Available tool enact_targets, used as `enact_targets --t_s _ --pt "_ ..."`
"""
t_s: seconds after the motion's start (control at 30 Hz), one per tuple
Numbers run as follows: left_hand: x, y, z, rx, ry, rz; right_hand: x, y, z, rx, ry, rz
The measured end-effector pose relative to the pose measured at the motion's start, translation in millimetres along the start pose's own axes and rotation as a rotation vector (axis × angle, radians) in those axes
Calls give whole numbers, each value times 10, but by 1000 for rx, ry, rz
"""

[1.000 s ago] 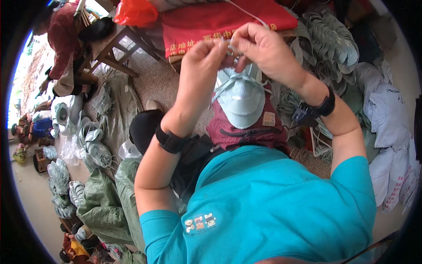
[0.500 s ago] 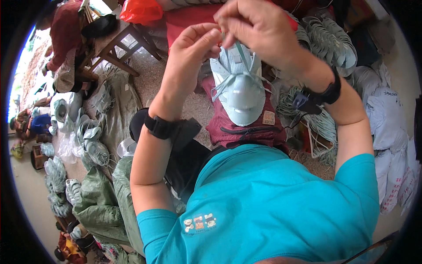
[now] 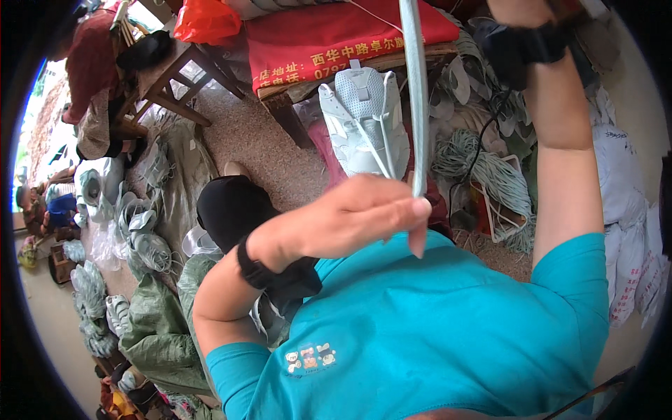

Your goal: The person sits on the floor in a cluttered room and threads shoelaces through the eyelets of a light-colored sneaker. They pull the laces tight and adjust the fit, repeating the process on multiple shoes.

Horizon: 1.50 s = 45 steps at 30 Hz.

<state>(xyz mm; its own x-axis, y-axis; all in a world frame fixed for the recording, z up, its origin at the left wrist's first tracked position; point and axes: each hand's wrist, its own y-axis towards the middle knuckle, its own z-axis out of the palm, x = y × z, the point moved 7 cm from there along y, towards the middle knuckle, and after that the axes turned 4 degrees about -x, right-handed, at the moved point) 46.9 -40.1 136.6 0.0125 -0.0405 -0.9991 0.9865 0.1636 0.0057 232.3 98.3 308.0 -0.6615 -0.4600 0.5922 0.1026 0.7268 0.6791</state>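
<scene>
My left hand point(image 3: 357, 213) is closed in a pinch on a pale grey-green shoelace point(image 3: 415, 98). The lace runs taut from these fingers up past the top edge. Behind it a pale mint shoe upper point(image 3: 361, 87) rests on my lap, with laces threaded across its tongue; my left hand hides its toe end. My right hand point(image 3: 519, 12) is raised at the upper right, partly out of the picture and blurred, so its fingers do not show.
Ahead is a low wooden bench point(image 3: 287, 112) with a red cloth point(image 3: 350, 35). Bundles of laces point(image 3: 490, 175) lie to my right beside white sacks point(image 3: 616, 189). On the left are a wooden stool point(image 3: 168, 73), another person point(image 3: 91, 42), green sacks point(image 3: 150, 322) and several shoe parts.
My hands have parted from above the shoe. My left hand came down toward me with the lace; my right hand went up and right. The shoe's tongue and collar now show.
</scene>
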Motion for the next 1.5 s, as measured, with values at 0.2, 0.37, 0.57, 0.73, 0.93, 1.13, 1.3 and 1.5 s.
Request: enact_targets --t_s 0.2,0.37,0.57,0.73,0.93,1.13,1.3,1.5 --pt "7 -64 -1092 -674 -77 303 -740 -1539 747 708 -202 63" --pt "381 -38 -1257 -839 -323 288 -667 -2388 889 644 -419 37" --pt "481 -80 -1333 -887 -356 236 -700 -2452 691 341 -352 19" --pt "105 -84 -1234 -769 -409 332 -731 -2660 612 146 -287 126" --pt "-838 -238 -665 -508 -85 557 -523 -2661 650 275 -147 143" --pt "-477 -31 -1155 -600 -92 606 -195 -2265 1084 182 16 -65" --pt "189 -353 -2042 -885 -920 475 -832 -2098 1101 220 901 795" --pt "1606 -2278 -3411 -1270 -1129 361 -1551 -2428 752 -61 1321 1170"
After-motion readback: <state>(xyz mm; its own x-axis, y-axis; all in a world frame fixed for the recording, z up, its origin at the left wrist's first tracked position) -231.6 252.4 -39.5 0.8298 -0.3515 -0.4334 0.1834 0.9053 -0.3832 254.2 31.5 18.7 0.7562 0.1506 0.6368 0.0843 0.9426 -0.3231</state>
